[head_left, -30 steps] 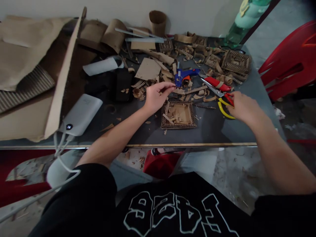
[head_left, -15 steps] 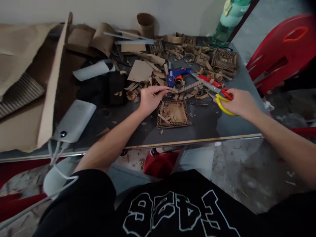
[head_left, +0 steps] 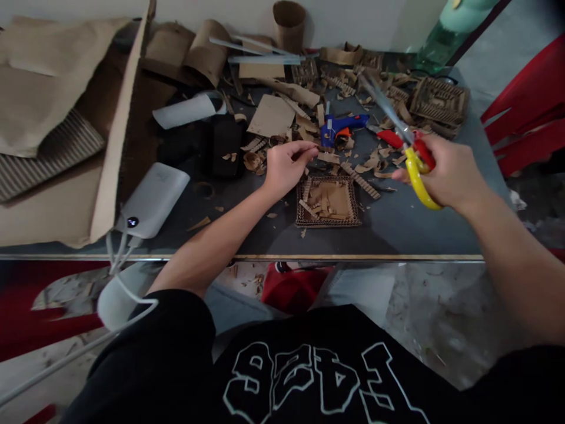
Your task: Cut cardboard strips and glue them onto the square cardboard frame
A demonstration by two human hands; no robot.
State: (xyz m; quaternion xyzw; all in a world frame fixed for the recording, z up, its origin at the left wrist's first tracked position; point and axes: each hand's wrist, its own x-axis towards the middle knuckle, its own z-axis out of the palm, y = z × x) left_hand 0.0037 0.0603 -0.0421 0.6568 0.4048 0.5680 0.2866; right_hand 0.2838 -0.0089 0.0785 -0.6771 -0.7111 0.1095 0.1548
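Note:
My right hand point(head_left: 450, 171) grips a pair of scissors point(head_left: 391, 112) by its yellow and red handles, above the table's right side. The blades point up and away to the left, and they look close together. My left hand point(head_left: 286, 168) is closed in a pinch just above the far left corner of a small square corrugated cardboard tray point(head_left: 329, 222). What its fingertips hold, if anything, I cannot make out. Cut scraps of cardboard lie inside the tray. A ridged cardboard strip point(head_left: 359, 179) lies slantwise by the tray's far right corner.
Beyond my hands are a blue glue gun point(head_left: 342, 128), a red-handled tool point(head_left: 389, 139) and many scraps. Stacked corrugated squares point(head_left: 441, 103) and a green bottle point(head_left: 445, 41) stand at the back right. A white power bank point(head_left: 154, 200) and large cardboard sheets point(head_left: 48, 76) are left.
The scissors have swung upward, their blades now pointing farther away. The ridged strip now lies slanted near the tray instead of stretching right from my left fingertips. The view has shifted slightly.

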